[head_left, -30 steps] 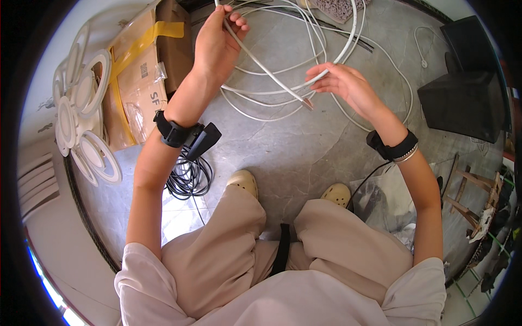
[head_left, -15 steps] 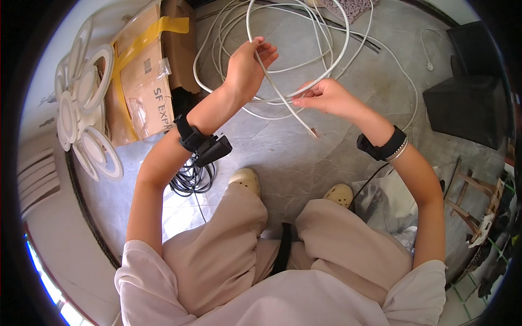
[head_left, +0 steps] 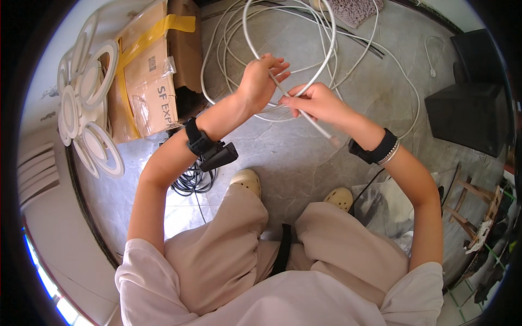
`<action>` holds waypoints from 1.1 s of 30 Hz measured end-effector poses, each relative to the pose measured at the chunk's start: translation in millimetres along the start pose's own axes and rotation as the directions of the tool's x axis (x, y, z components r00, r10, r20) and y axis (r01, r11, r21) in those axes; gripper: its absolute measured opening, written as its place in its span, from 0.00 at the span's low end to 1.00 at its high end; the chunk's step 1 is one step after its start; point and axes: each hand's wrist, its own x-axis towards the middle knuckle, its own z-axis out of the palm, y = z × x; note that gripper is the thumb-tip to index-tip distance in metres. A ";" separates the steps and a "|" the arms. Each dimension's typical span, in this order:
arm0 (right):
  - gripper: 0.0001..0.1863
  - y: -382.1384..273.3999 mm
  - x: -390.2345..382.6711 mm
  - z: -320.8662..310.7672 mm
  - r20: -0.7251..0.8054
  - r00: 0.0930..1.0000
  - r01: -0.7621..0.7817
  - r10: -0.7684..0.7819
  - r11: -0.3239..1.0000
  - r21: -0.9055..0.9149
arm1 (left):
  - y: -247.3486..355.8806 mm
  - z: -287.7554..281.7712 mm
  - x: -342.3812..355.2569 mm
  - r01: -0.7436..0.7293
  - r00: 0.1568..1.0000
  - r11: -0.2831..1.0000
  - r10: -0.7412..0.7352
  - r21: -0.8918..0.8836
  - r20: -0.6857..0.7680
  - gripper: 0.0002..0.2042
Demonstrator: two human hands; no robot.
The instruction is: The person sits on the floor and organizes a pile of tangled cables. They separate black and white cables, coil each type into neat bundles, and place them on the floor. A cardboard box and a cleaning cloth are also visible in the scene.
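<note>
A thick white cable rises from the floor and bends into a loop that crosses itself between my hands. My left hand has the cable in a loose grip between thumb and curled fingers. Close beside it, my right hand pinches the cable where the two strands cross, thumb on top. The cable's cut end, blurred and copper-coloured, sticks out below my right hand. More of the cable lies in wide coils on the grey floor beyond.
At left stand a taped cardboard box and a white lamp with ring-shaped petals. A black cable bundle lies below my left forearm. Dark boxes stand at right, above clear plastic sheeting and a wooden frame.
My right hand has moved a little left and down, nearer my left hand, which shifted right and down. The loop has tightened, and the cut end swung right.
</note>
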 end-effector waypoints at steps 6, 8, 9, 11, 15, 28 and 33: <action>0.13 3.2 -17.7 -16.6 -0.032 0.998 -0.052 0.062 0.968 0.247 | 28.3 -17.5 -7.8 -0.591 0.505 -0.027 0.767 0.806 0.396 0.37; 0.14 2.4 -21.5 -20.7 -0.026 0.998 -0.042 0.051 0.959 0.279 | 31.3 -20.6 -24.9 -0.652 0.473 -0.322 0.536 0.687 0.700 0.36; 0.14 1.8 -23.1 -21.8 -0.032 0.997 -0.056 0.068 0.956 0.287 | 27.5 -20.7 -35.1 -0.677 0.505 -0.395 0.364 0.621 0.783 0.34; 0.15 -0.1 -24.1 -22.6 -0.011 1.000 -0.023 0.027 0.958 0.285 | 19.7 -18.4 -44.7 -0.714 0.529 -0.442 0.169 0.544 0.832 0.31; 0.17 -5.2 -21.5 -24.1 0.063 0.998 -0.040 0.020 0.941 0.337 | 10.0 -18.3 -38.1 -0.676 0.525 -0.525 0.150 0.517 0.838 0.21; 0.40 13.7 20.5 -7.0 -0.163 0.853 0.375 -0.496 0.799 -0.470 | 115.4 21.5 -61.3 -0.676 0.730 0.683 0.571 0.275 0.377 0.18; 0.49 -6.4 63.1 18.5 -0.158 0.668 0.528 -0.727 0.613 -0.589 | 159.2 27.4 -103.6 -0.515 0.662 0.831 0.541 -0.209 0.519 0.15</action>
